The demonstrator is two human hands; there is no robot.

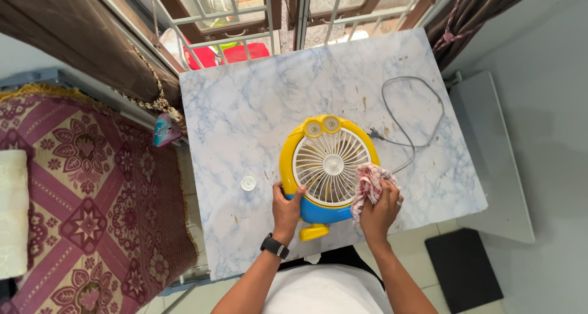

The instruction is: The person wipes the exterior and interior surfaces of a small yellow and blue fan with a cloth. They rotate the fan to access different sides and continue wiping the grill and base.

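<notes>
Two hands on one small fan [329, 167], lying flat near the front edge of your marble-patterned table [245, 106].

Your left hand [286, 211] grips the fan's yellow rim at its lower left, thumb hooked over the top and fingers tucked under the blue base. Your right hand [381, 209] is clenched around a red-and-white checked cloth [367, 188], pressed against the lower right of the white grille. The fan's yellow foot pokes toward you between your wrists, just short of the table's front edge. A small white cap [248, 183] sits to the left of the fan, near your left hand. The grey cable [411, 115] loops off to the right behind the fan. The far half of the tabletop lies open toward the window bars [269, 14].
</notes>
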